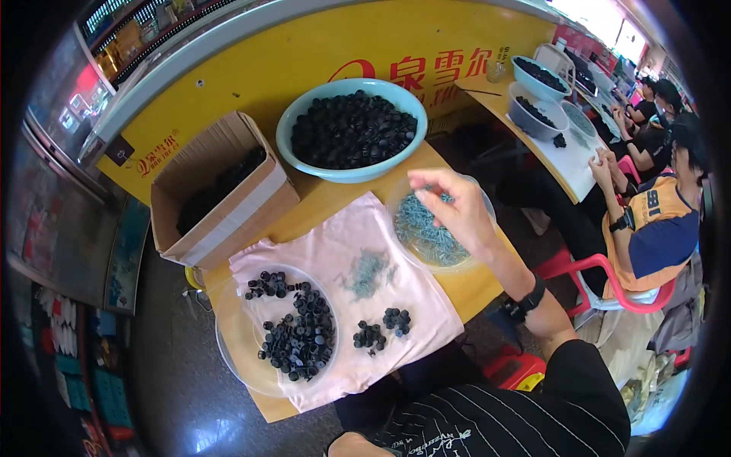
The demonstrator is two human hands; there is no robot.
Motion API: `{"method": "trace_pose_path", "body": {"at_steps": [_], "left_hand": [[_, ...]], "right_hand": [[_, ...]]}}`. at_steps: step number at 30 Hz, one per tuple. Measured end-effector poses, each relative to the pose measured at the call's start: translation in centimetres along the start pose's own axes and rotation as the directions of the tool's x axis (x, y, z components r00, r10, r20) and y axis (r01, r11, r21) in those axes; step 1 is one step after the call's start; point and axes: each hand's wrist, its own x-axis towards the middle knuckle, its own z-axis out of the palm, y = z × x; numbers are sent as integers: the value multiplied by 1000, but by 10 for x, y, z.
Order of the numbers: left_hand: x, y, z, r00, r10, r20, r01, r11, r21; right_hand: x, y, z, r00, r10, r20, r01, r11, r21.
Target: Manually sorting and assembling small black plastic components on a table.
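Note:
My right hand (462, 217), with a dark watch on its wrist, is over a clear round bowl (487, 199) heaped with small thin blue-green pieces (426, 236). Its fingers are curled in toward the thumb; whatever is between them is too small to make out. My left hand is out of sight; only a patch of bare skin shows at the lower edge. On a pale pink cloth (415, 305) lie a loose pile of the blue-green pieces (368, 274) and two small clusters of black round parts (383, 331). A clear round tray (236, 358) to the left holds more black parts (297, 335).
A light-blue basin (352, 174) full of black parts stands at the table's back, beside an open cardboard box (228, 221) with dark contents. Behind rises a yellow panel (259, 61). To the right, people (647, 221) sit at another table (560, 164) with bowls.

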Motion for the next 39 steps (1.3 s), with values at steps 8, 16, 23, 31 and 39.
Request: {"method": "trace_pose_path", "body": {"at_steps": [8,16,23,31,39], "left_hand": [[-15,16,52,993,-105,54,99,990,101],[-22,3,97,989,139,55,-147,969,198],[-32,18,119,958,-286,7,280,944,175],[-48,16,91,890,-425,165,351,870,346],[-95,-29,36,306,-332,-893,909,-176,377]], "right_hand": [[-99,24,-34,992,115,43,-116,993,27],[-150,22,-52,975,192,112,-191,981,-18],[-166,10,-23,963,167,210,-174,985,15],[-173,19,-24,989,27,147,-26,1000,-8],[-163,36,-27,995,59,77,-63,997,46]]}}
